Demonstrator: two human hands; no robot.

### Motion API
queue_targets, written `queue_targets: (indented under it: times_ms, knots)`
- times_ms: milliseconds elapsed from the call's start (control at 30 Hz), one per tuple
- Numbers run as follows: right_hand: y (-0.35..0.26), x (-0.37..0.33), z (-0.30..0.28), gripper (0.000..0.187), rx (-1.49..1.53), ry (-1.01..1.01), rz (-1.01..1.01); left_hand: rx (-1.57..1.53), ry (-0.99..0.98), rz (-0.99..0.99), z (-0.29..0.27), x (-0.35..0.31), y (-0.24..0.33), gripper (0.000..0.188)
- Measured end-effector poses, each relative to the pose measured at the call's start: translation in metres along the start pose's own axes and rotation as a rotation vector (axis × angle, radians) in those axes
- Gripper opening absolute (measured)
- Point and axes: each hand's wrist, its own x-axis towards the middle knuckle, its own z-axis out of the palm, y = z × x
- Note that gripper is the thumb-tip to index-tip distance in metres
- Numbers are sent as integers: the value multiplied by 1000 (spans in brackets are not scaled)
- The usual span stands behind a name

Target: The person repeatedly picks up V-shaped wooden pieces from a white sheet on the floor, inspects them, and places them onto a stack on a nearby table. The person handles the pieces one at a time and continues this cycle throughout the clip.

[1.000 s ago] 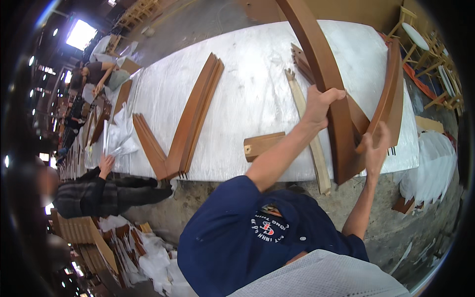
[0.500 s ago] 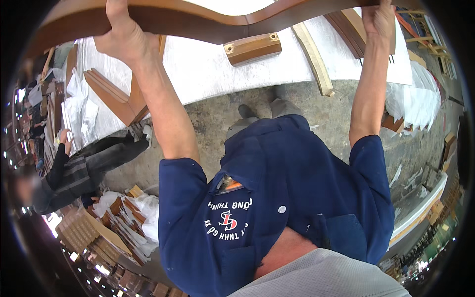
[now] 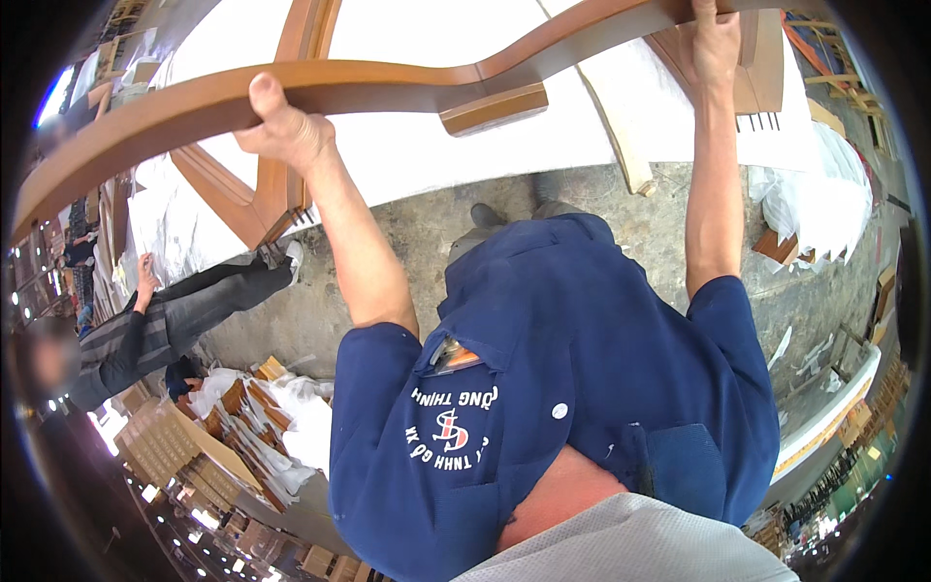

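Observation:
A long, curved brown wooden furniture rail (image 3: 388, 85) spans the upper part of the view, held up above a white-covered table (image 3: 388, 160). My left hand (image 3: 286, 126) grips it left of the middle, thumb over its face. Near its right end my right hand (image 3: 713, 47) is closed around it. Below the rail's middle, a short brown wooden block (image 3: 495, 109) lies on the table, partly hidden by the rail. To its right a pale wooden strip (image 3: 621, 136) reaches over the table's near edge.
Angled brown wooden frame pieces (image 3: 242, 209) lie at the table's left, others (image 3: 761, 68) at its right, with dark pins sticking out. A co-worker (image 3: 145, 320) in dark clothes is at the left. White plastic wrapping (image 3: 819, 194) bulges beside the table's right side.
The rail has come lower in view, its left end swinging down and nearer. My left hand has shifted right and down with it; my right hand has moved slightly left.

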Motion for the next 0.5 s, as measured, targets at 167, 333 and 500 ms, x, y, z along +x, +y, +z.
queue_targets:
  times_ms: [167, 333, 500]
  knots:
    - [43, -36, -19, 61, -283, -3, 189, 44, 16, 15, 8, -9, 17, 45]
    - [-11, 5, 31, 74, -91, -95, 48, -60, -247, -24, -2, 14, 75, 65]
    - [-1, 61, 114, 79, 162, -357, 237, -540, -596, 90, 12, 28, 157, 60]
